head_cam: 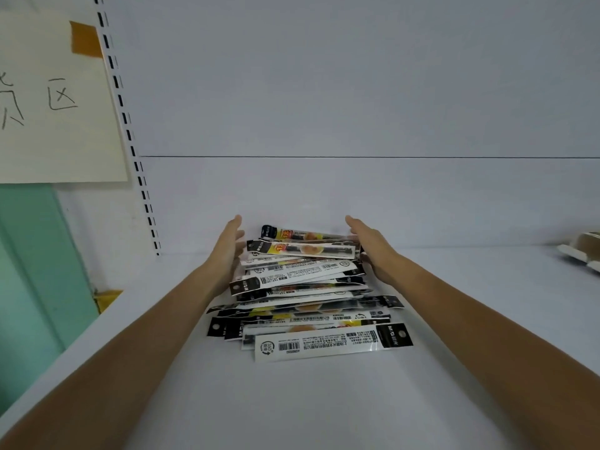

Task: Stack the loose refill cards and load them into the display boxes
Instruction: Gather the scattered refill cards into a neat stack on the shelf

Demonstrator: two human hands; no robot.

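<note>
Flanking the far end of the cards (308, 287), the fingers (236, 224) of the left hand (227, 251) and right hand (373, 251) are straight and open, gripping nothing. The pile sprawls mid-frame on the shelf (324, 401). Squeezing only that far end could, I judge, fan the uneven near cards out or buckle them.

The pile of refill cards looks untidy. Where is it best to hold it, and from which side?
Probably at its short ends, one hand from each side. The refill cards lie crosswise on the shelf, ends ragged left and right. The left hand and right hand, palms open, flank the far cards; pressing inward should square them.
</note>
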